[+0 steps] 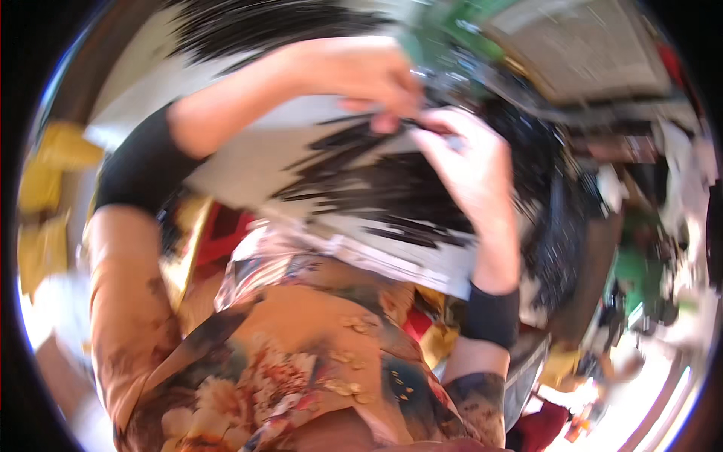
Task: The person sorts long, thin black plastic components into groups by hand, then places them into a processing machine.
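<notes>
My left hand and my right hand meet above a pale work surface, both smeared by motion. The fingers of each are closed in a pinch, fingertips almost touching. A thin dark piece shows between them, too blurred to name. Below the hands lies a loose pile of long, thin black strips, fanned out toward the left. Another heap of black strips spreads at the far side, beyond my left forearm.
Shiny black material is piled to the right of my right hand. A flat beige panel stands at the far right, with green items beside it. Yellow objects sit at the left edge. Something red shows below the surface.
</notes>
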`<state>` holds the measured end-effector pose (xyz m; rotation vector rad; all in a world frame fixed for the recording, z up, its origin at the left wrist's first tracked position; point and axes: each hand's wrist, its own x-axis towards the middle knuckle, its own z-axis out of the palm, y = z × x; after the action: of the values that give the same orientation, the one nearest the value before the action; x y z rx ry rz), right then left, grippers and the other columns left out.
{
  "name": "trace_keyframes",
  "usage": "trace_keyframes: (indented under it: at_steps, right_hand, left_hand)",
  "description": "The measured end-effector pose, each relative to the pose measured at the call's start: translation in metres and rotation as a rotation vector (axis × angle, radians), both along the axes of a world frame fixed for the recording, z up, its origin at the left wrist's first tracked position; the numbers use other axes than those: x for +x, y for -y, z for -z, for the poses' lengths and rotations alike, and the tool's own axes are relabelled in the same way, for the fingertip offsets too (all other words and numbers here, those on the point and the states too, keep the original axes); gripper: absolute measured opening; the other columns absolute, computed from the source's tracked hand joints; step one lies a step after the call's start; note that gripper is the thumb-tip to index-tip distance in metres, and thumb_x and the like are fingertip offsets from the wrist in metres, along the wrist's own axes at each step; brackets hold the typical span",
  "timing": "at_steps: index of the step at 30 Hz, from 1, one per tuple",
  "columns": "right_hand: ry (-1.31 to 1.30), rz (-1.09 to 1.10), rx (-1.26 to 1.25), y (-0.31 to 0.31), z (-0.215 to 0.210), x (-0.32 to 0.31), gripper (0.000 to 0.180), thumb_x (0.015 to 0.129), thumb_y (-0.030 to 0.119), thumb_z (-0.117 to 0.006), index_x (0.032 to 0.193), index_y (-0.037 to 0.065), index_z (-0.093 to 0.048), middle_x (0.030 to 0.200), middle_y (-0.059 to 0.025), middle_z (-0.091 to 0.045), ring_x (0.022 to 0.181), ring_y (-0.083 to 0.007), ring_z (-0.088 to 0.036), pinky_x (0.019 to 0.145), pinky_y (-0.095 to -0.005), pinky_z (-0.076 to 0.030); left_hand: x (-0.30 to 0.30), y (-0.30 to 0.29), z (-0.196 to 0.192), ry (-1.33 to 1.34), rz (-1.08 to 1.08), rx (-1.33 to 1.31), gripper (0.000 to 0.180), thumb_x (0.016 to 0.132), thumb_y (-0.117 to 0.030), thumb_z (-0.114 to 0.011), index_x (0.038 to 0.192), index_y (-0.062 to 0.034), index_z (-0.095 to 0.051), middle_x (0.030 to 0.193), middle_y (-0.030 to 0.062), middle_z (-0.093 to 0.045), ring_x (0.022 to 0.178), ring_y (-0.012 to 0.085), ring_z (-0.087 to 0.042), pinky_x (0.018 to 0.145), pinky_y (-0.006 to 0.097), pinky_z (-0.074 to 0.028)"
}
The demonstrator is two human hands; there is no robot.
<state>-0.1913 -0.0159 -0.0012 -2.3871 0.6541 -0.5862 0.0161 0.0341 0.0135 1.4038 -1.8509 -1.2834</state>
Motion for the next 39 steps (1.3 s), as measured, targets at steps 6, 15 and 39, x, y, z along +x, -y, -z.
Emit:
trace_keyframes:
  at_steps: [6,15,39]
  right_hand:
    - [0.079,0.056,-0.237,0.010,0.000,-0.006,0.014,0.077,0.018,-0.059,0.080,0.005,-0.063,0.079,-0.0093,-0.063,0.078,-0.0269,-0.061,0.070,-0.0372,-0.048]
    - [-0.067,0.177,0.073,0.007,-0.003,-0.007,0.028,0.078,0.020,-0.060,0.102,0.007,-0.063,0.080,-0.0126,-0.065,0.069,-0.0242,-0.063,0.065,-0.0328,-0.050]
    - [0.062,0.137,0.538,0.012,0.028,-0.002,0.027,0.089,0.014,-0.052,0.111,-0.001,-0.056,0.067,0.0042,-0.051,0.055,0.0001,-0.038,0.049,-0.0148,-0.024]
  left_hand:
    - [0.025,-0.015,-0.010,0.165,-0.219,-0.032,0.023,0.077,-0.018,-0.062,0.090,0.0014,-0.062,0.067,0.0040,-0.061,0.044,0.0034,-0.046,0.038,0.019,-0.036]
    - [0.049,-0.037,0.027,0.745,-0.200,-0.521,0.023,0.073,-0.025,-0.060,0.079,-0.0035,-0.064,0.076,0.0154,-0.061,0.070,0.0335,-0.058,0.065,0.041,-0.046]
    - [0.221,-0.377,0.118,0.318,-1.743,-0.268,0.027,0.081,-0.029,-0.060,0.083,-0.0028,-0.066,0.075,0.0057,-0.066,0.060,0.0110,-0.060,0.052,0.027,-0.049]
